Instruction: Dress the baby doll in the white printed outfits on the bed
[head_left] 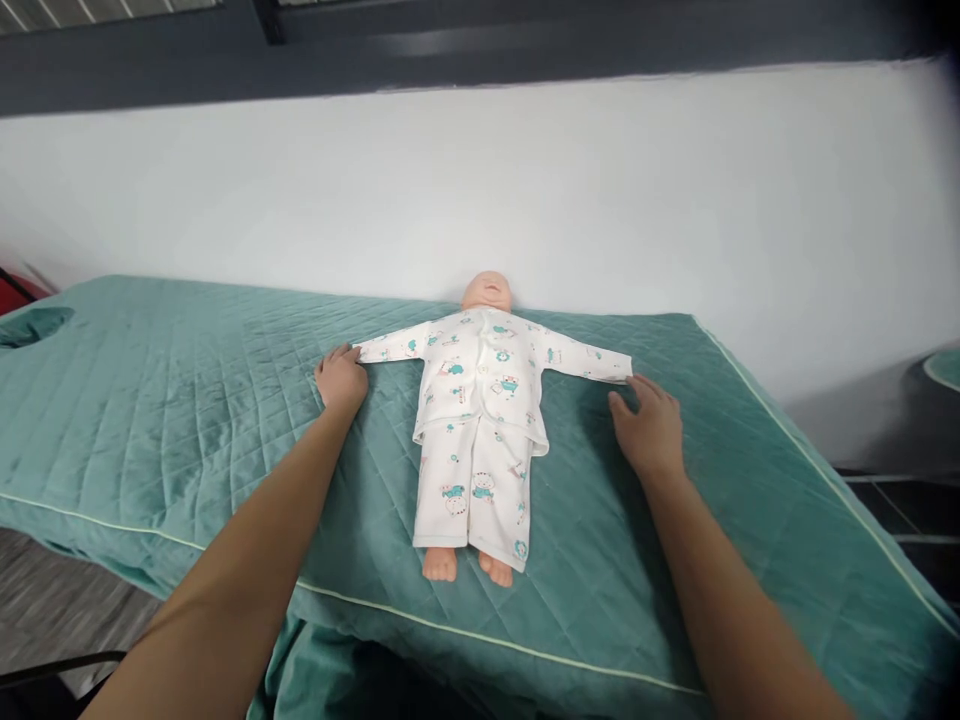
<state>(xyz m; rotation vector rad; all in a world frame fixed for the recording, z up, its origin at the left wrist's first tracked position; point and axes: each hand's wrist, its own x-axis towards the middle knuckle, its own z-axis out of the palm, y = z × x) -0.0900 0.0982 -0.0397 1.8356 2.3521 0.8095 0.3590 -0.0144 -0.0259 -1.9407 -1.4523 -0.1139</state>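
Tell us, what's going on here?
A person is handling a dressed doll lying face up on a green quilted cover. The left hand is at the end of one outstretched sleeve, the right hand at the end of the other. White printed trousers cover its legs, and its bare feet show below.

No readable lettering, no legible labels, brands or numbers, no signs

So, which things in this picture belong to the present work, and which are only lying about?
Belonging to the work, it seems:
doll
printed shirt, left hand at one cuff, right hand at the other
printed trousers
green quilted cover beneath

Apparently just around:
red object, left edge, unclear
white wall
dark frame above it
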